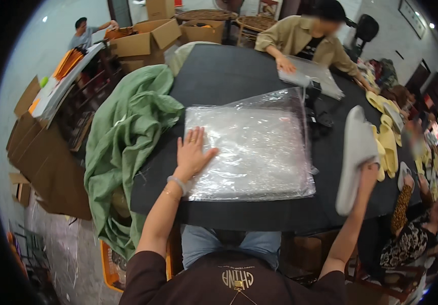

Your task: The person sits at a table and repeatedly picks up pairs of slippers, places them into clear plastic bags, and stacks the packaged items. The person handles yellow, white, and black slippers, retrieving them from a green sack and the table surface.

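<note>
A stack of clear plastic bags (254, 152) lies on the black-covered table in front of me, shiny and wrinkled, its far right corner raised. My left hand (193, 155) rests flat on the stack's left side, fingers spread and holding nothing. At the right, my right hand (367, 178) is closed around a light grey slipper (352, 157), which is held up on end with its long side toward the stack. Whether a second slipper is pressed against it I cannot tell. Several yellow slippers (389, 142) lie just beyond that hand.
Green cloth (132, 112) drapes over the left edge of the black table (219, 71). Dark straps or sandals (324, 113) stand beside the stack. Across from me, a person in a tan shirt (287, 38) handles clear bags (318, 76). Cardboard boxes (137, 43) stand behind; another person (412, 223) sits at right.
</note>
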`<action>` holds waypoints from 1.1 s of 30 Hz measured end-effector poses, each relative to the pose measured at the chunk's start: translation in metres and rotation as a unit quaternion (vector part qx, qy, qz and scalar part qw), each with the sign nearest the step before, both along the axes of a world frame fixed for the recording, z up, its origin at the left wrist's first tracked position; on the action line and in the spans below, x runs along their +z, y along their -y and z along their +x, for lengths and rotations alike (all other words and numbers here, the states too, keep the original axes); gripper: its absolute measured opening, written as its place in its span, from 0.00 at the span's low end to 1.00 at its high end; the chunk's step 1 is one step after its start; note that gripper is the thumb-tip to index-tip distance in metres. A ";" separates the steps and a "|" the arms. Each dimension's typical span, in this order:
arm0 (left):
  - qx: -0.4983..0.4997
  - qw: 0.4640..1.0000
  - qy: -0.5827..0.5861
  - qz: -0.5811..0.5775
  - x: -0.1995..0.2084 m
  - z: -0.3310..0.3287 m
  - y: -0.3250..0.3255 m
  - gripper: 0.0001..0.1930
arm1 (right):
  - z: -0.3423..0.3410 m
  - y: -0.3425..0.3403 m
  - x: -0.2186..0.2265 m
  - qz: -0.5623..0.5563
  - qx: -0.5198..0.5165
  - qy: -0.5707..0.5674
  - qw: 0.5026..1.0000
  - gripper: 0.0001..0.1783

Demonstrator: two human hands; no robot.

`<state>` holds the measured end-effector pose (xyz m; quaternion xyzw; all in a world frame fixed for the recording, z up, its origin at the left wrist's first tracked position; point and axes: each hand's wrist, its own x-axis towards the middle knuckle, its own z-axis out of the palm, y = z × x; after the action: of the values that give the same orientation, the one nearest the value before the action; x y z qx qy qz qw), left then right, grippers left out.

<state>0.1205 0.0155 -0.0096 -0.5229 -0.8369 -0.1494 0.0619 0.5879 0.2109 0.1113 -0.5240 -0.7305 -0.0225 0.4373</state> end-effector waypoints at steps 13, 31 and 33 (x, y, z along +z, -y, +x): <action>-0.056 0.961 0.259 0.075 -0.063 -0.041 0.006 0.28 | -0.369 0.151 -0.040 -0.170 0.368 0.132 0.904 0.19; -0.047 0.994 0.033 0.088 -0.007 -0.011 0.003 0.34 | -0.267 0.033 -0.110 -0.142 0.069 0.177 0.971 0.22; -0.087 0.994 -0.032 0.064 0.015 0.002 0.017 0.33 | -0.266 0.032 -0.109 -0.143 0.063 0.173 0.972 0.22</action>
<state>0.1228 -0.0019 0.0053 -0.5927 -0.7749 -0.1910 0.1085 0.3221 0.1789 0.0026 -0.5221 -0.8223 0.0200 0.2253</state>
